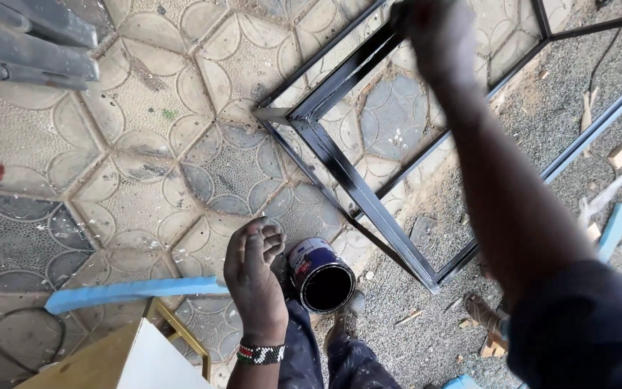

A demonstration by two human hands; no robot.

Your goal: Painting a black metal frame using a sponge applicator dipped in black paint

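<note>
Fingers (268,238) of your left hand (253,270) are curled loosely inward. They sit close against the rim side of the tin, and I cannot tell whether they grip it or only rest beside it. Your right hand (433,29) is stretched out to the far bar of the frame. It is blurred, so I cannot tell how its fingers are set or whether they hold a tool.

The large rectangular frame of black-coated metal bars (354,184) lies flat and is the landmark for everything else. One corner points toward your left hand and a glossy bar runs from that corner toward your feet. Under the frame and out to its left is grey concrete paving with a moulded petal pattern (145,144), flecked with paint. Loose gravel (426,338) lies under the frame's near corner and to its right. Well left of the frame, beyond your left hand, lies a long light-blue strip (131,290). A stack of grey metal bars (30,43) sits far off to the left at the upper edge.

The small round open tin of black paint (320,277) stands just short of the frame's near bar, beside your left hand. A beaded wristband (260,354) circles that wrist.

Judging by the wet shine, the frame is part-coated and your right hand is working on the far bar. Any further reach calls for keeping your sleeve off the glossy bar and the tin upright.
</note>
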